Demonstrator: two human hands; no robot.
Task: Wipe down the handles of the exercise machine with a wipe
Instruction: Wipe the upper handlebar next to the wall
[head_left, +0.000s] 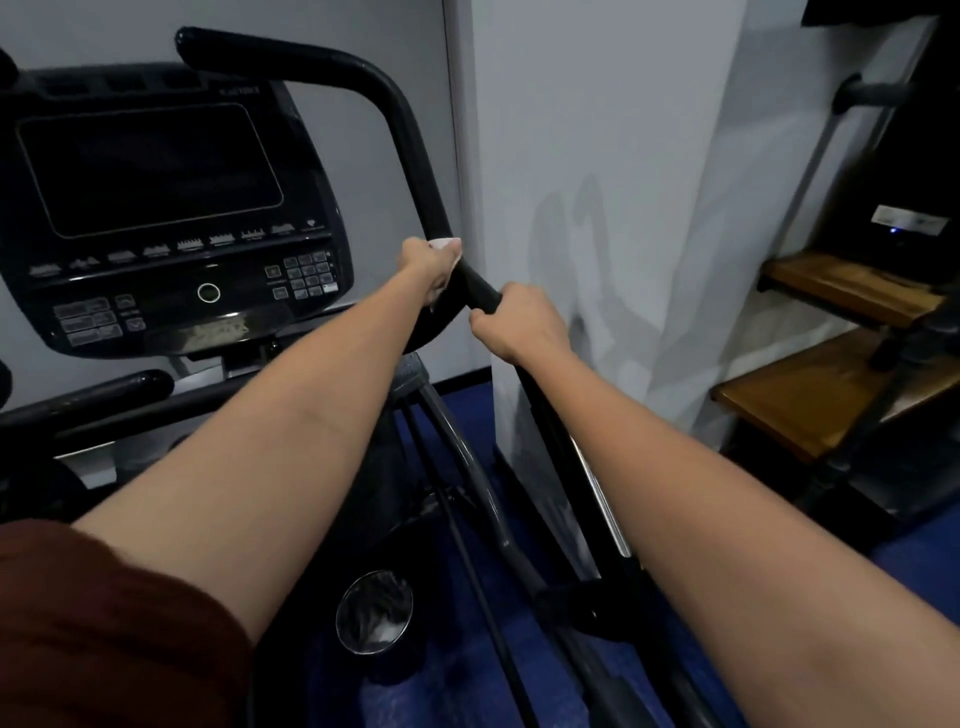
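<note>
Wipe (445, 244) mostly hidden under left hand (428, 270); console (171, 208) button labels too small to read; shelves (841, 296) cut off at right edge.

Curved black tubular handle (415, 171) close beside the pale grey wall pillar (571, 208), narrow gap between them, black display console (166, 208) crowding the left, open air above the blue floor (467, 675)

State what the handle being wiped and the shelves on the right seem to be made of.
Handle: probably metal tubing under a black rubbery or painted coating, judging by its smooth bend and soft sheen. Shelves: wood, by the warm brown grain, on dark metal-looking supports.
</note>
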